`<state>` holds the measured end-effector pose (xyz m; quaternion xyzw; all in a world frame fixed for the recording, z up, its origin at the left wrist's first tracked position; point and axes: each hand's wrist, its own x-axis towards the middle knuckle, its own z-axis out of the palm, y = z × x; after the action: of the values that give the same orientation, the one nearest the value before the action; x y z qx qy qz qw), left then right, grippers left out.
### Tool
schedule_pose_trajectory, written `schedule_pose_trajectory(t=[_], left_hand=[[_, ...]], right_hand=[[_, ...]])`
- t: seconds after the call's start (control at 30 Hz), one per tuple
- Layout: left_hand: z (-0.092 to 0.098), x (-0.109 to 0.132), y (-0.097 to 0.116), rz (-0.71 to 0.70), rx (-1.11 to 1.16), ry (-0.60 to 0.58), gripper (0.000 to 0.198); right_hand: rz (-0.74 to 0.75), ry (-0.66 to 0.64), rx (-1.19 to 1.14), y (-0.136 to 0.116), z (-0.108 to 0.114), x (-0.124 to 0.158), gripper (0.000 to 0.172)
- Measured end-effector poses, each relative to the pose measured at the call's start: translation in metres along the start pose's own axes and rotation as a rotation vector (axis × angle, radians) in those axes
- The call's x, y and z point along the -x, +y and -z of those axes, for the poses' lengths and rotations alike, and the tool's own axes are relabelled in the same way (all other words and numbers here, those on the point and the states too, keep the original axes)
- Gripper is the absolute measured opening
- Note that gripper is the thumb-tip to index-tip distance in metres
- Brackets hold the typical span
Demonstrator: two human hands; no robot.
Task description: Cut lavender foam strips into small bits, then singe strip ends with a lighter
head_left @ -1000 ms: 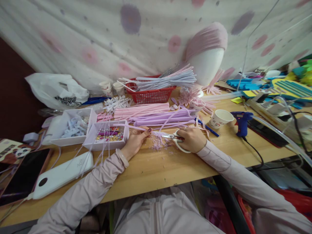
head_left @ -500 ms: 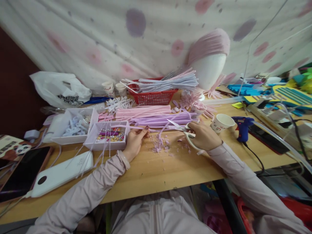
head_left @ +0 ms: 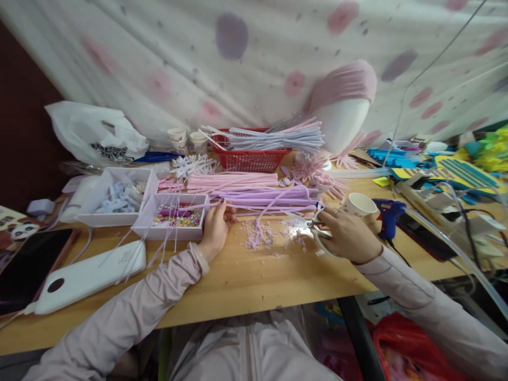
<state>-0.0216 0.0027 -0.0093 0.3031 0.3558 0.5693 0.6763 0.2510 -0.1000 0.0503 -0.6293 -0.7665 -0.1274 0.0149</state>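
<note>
Head | right fingers (head_left: 324, 215) grasping scissors (head_left: 306, 224), now lower | left fingers (head_left: 229, 210) pinching lilac strip (head_left: 250, 207)

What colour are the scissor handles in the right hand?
The scissor handles are off-white; the head view shows them best.

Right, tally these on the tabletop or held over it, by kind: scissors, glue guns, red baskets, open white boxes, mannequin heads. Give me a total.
Scissors: 1, in the right hand
Glue gun: 1
Red basket: 1
Open white boxes: 2
Mannequin head: 1
Total: 6
</note>
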Motion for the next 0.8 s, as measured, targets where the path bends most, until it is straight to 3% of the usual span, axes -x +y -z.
schedule_pose_trajectory(t=[0.1,0.2,0.27,0.33,0.4,0.5,0.57,0.63,0.73,0.8], left_hand=[[0.0,0.001,-0.001,-0.009,0.022,0.022,0.021],[0.0,0.001,-0.001,-0.019,0.02,0.034,0.021],[0.0,0.001,-0.002,-0.02,0.009,0.037,0.021],[0.0,0.001,-0.001,-0.019,0.007,0.04,0.021],[0.001,0.001,-0.001,-0.018,0.011,0.039,0.021],[0.001,0.0,-0.002,-0.017,0.008,0.037,0.023],[0.002,0.0,-0.002,-0.018,0.006,0.031,0.024],[0.002,0.0,-0.003,-0.013,0.007,0.026,0.025],[0.001,0.0,-0.002,0.003,0.005,0.032,0.026],[0.0,0.0,-0.002,0.005,0.006,0.033,0.027]], right_hand=[[0.054,-0.042,0.033,0.0,0.001,0.003,0.015],[0.027,0.084,0.036,0.002,0.0,0.006,0.015],[0.063,0.093,0.008,0.005,0.001,0.007,0.013],[0.078,0.057,-0.069,0.007,0.003,0.006,0.01],[-0.012,0.088,-0.265,0.008,0.006,0.006,0.015],[-0.133,0.004,-0.961,-0.002,0.01,0.01,0.033],[-0.179,-0.178,-1.642,-0.018,0.008,0.018,0.044],[-0.418,-0.392,-2.2,-0.038,0.004,0.029,0.044],[-0.706,-0.574,-2.708,-0.062,-0.003,0.044,0.027],[-0.71,-0.636,-2.912,-0.068,-0.006,0.049,0.029]])
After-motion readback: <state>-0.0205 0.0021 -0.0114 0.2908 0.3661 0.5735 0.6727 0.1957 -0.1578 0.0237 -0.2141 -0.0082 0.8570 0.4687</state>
